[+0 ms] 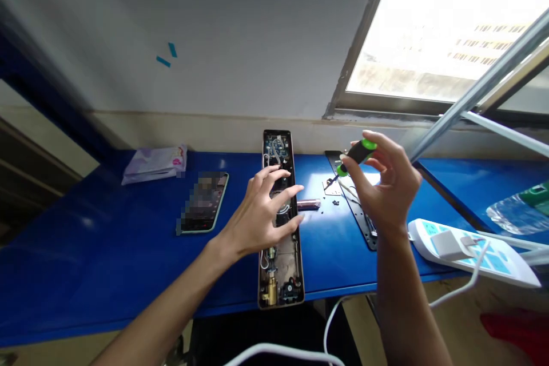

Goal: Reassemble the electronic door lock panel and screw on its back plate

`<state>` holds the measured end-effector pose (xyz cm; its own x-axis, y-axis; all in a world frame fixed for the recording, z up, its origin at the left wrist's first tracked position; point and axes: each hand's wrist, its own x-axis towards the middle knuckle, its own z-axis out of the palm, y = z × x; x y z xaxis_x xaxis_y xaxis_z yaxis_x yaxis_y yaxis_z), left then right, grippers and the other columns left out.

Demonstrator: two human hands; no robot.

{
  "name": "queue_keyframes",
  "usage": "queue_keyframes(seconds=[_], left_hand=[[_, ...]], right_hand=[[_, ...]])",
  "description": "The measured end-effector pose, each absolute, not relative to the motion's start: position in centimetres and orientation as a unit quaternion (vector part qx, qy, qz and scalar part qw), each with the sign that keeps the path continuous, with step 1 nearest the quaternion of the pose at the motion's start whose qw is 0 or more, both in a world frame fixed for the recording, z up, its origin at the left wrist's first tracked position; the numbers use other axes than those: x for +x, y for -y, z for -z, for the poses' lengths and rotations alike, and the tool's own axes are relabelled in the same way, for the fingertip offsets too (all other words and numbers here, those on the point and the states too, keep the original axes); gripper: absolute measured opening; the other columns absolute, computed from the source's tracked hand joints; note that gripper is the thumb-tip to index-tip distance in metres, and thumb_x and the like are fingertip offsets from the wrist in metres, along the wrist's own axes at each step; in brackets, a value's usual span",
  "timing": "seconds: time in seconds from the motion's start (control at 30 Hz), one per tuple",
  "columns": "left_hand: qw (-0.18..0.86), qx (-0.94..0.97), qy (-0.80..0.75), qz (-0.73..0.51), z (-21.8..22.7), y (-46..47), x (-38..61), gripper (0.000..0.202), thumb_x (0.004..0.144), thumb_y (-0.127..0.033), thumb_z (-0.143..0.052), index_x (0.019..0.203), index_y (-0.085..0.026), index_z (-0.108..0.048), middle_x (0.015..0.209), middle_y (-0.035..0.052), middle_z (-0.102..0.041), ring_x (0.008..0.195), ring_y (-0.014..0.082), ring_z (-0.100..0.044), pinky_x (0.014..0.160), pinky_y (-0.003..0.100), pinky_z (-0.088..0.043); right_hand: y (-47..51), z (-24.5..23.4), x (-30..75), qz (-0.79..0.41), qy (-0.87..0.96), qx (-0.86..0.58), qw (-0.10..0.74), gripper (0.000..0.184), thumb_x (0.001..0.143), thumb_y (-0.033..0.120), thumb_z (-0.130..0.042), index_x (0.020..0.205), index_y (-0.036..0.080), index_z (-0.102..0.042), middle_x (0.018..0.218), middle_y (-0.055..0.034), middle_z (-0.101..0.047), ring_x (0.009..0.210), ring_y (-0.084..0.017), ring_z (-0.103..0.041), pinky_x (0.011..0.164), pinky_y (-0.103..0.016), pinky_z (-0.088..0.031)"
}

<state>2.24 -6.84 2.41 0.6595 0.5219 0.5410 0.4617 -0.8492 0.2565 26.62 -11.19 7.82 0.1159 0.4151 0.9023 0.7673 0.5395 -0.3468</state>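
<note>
A long, narrow opened device casing (293, 263) lies on the blue table, with a circuit board (274, 146), wires and a brass fitting (271, 290) inside. My left hand (266, 206) is over its middle with the fingers spread; whether the fingertips press on it I cannot tell. My right hand (388, 183) grips a green and black screwdriver (358, 155), its shaft pointing down and left above the table. Below the tip are small dark screws (335, 203). Between the casing and the screws lies a dark reddish cylinder (309, 205). A black perforated panel (363, 227) rests beneath the right hand.
A phone (205, 203) and a plastic packet (155, 163) lie on the left of the table (137, 257). To the right are a white power strip (510, 266) with a plugged charger (450, 245), a plastic bottle (517, 209) and a slanted metal pole (484, 88). A white cable (283, 349) loops in front.
</note>
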Motion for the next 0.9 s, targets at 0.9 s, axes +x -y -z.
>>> queue_keyframes(seconds=[0.9], left_hand=[[0.031,0.936,-0.294,-0.193,-3.0,5.5,6.4,0.055,0.082,-0.043,-0.077,0.134,-0.024,-0.073,0.163,0.0162,-0.047,0.159,0.0520,-0.018,0.124,0.076,-0.024]], right_hand=[[9.2,-3.3,29.4,0.133,0.632,-0.526,0.553,0.029,0.092,0.027,-0.074,0.121,0.023,-0.071,0.109,-0.0079,-0.081,0.085,-0.018,-0.078,0.071,-0.032,-0.069]])
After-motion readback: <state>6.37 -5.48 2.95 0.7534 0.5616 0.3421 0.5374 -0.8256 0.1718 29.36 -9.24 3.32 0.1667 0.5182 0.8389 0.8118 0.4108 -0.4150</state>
